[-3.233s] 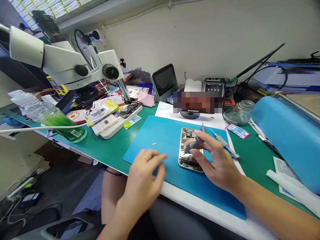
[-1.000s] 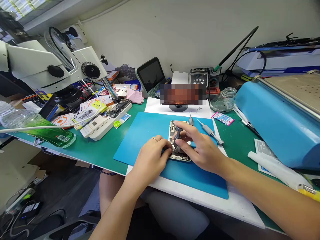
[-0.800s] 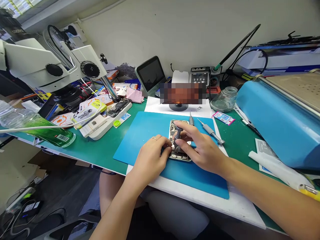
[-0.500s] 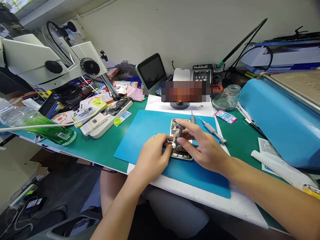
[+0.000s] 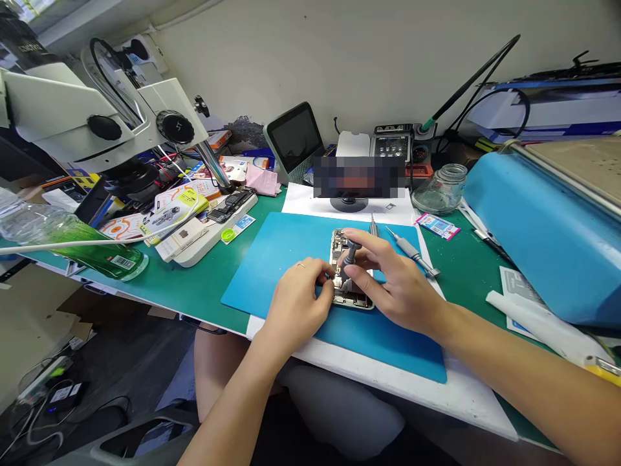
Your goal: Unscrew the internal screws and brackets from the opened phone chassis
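An opened phone (image 5: 350, 296) with its inner parts bare lies on a blue mat (image 5: 279, 252). My right hand (image 5: 388, 281) is closed round a small grey screwdriver (image 5: 348, 254), held upright with its tip down on the phone. My left hand (image 5: 298, 304), a ring on one finger, rests on the mat with its fingertips pinched against the phone's left edge. What those fingertips hold, if anything, is hidden.
Two more screwdrivers (image 5: 412, 252) lie behind the phone. A microscope (image 5: 97, 116) stands at the left over a cluttered tray, with a green bottle (image 5: 82, 243) near it. A glass jar (image 5: 441, 191), a small screen (image 5: 294, 139) and a blue machine (image 5: 543, 239) line the back and right.
My left hand came from the bare mat to the phone's left edge. The screwdriver went from slanted to upright on the phone. Over the last second both hands have barely moved.
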A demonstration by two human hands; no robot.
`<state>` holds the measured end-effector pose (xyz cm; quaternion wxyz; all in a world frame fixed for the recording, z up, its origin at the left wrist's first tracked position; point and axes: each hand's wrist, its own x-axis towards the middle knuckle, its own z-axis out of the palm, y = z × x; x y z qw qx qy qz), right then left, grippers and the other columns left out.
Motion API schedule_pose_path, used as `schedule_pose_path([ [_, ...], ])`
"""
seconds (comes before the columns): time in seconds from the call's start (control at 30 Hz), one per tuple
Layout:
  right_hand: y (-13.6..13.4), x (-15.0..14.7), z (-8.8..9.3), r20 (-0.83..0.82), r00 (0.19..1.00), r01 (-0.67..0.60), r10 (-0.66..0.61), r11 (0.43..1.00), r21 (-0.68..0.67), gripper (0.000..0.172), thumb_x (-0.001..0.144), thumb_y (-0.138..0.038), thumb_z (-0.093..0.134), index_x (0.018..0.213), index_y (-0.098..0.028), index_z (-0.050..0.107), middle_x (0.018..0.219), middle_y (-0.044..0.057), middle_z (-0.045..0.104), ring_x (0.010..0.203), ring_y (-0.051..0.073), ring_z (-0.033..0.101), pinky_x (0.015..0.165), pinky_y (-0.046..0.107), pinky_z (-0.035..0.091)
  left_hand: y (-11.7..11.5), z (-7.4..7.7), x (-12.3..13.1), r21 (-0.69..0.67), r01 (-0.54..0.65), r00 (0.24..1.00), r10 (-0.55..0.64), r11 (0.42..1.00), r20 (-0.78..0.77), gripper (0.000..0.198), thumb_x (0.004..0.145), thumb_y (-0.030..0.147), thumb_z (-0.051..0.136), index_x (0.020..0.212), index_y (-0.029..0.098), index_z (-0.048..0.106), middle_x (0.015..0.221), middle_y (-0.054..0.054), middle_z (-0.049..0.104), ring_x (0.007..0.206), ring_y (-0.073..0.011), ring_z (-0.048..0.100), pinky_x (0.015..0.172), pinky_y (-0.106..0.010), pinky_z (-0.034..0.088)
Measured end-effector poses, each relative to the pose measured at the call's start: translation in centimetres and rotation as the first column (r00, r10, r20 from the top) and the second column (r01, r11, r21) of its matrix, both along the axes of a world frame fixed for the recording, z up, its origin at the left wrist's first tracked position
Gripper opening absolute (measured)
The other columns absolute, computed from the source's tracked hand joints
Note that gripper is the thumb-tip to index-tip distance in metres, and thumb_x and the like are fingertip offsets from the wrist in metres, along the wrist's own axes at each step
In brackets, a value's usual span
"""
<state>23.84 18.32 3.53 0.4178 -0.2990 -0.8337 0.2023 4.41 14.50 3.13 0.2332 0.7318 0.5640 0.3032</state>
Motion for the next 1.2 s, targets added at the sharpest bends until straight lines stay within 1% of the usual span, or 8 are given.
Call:
schedule_pose_path([
  [0.3,0.16,0.0,-0.05,-0.02,1.0,-0.016,0.016,0.999,0.038,0.054,0.104,-0.019,0.055,0.154,-0.034,0.039,0.105,0.002,0.074,0.088,0.018,0.076,0.08,0.035,0.066,-0.1,-0.01,-0.03,0.014,-0.002,1.0,0.002,1.0,0.003,0.011,0.099,0.016,0.054,0.097,0.025,0.061,0.091,0.001,0.065,0.087,-0.0206,0.06,0.075,-0.034,0.042],
  [0.47,0.04,0.07,0.03,-0.011,1.0,-0.019,0.019,0.999,0.035,0.056,0.103,-0.016,0.055,0.154,-0.034,0.038,0.104,0.002,0.073,0.09,0.018,0.076,0.081,0.035,0.066,-0.17,0.02,0.04,0.014,-0.001,1.0,0.001,1.0,0.011,0.013,0.1,0.016,0.052,0.098,0.025,0.061,0.091,0.0,0.064,0.088,-0.0205,0.059,0.076,-0.034,0.041],
  [0.7,0.0,0.09,0.13,0.003,1.0,-0.017,0.017,0.999,0.044,0.056,0.104,-0.015,0.055,0.154,-0.032,0.038,0.109,0.003,0.073,0.093,0.018,0.077,0.083,0.036,0.067,-0.02,-0.08,0.14,0.025,0.005,1.0,-0.006,1.0,0.013,0.013,0.098,0.014,0.053,0.097,0.024,0.061,0.091,0.001,0.063,0.088,-0.0209,0.058,0.077,-0.035,0.041],
  [0.93,0.21,0.23,-0.16,0.008,1.0,-0.009,0.009,0.998,0.055,0.055,0.104,-0.017,0.056,0.154,-0.031,0.039,0.105,0.003,0.073,0.091,0.018,0.077,0.082,0.034,0.067,-0.11,-0.13,0.15,0.026,0.004,1.0,-0.005,1.0,0.025,0.014,0.098,0.015,0.052,0.096,0.024,0.062,0.091,0.0,0.063,0.088,-0.0217,0.058,0.077,-0.035,0.041],
  [1.1,0.24,0.31,-0.13,-0.001,1.0,0.001,-0.001,0.997,0.075,0.055,0.104,-0.017,0.055,0.154,-0.033,0.038,0.102,0.002,0.073,0.088,0.017,0.077,0.077,0.032,0.067,-0.12,-0.26,-0.08,0.038,-0.015,0.998,0.012,0.999,0.065,0.018,0.1,0.012,0.049,0.099,0.025,0.062,0.096,-0.001,0.068,0.092,-0.0221,0.062,0.08,-0.035,0.044],
  [1.2,0.24,0.34,-0.13,-0.003,1.0,0.009,-0.009,0.997,0.082,0.056,0.104,-0.017,0.056,0.154,-0.033,0.038,0.102,0.002,0.074,0.09,0.019,0.077,0.075,0.032,0.067,0.02,-0.31,-0.17,0.052,-0.041,0.994,0.035,0.998,0.102,0.021,0.099,0.01,0.049,0.103,0.025,0.063,0.1,0.0,0.071,0.095,-0.0206,0.065,0.082,-0.034,0.046],
])
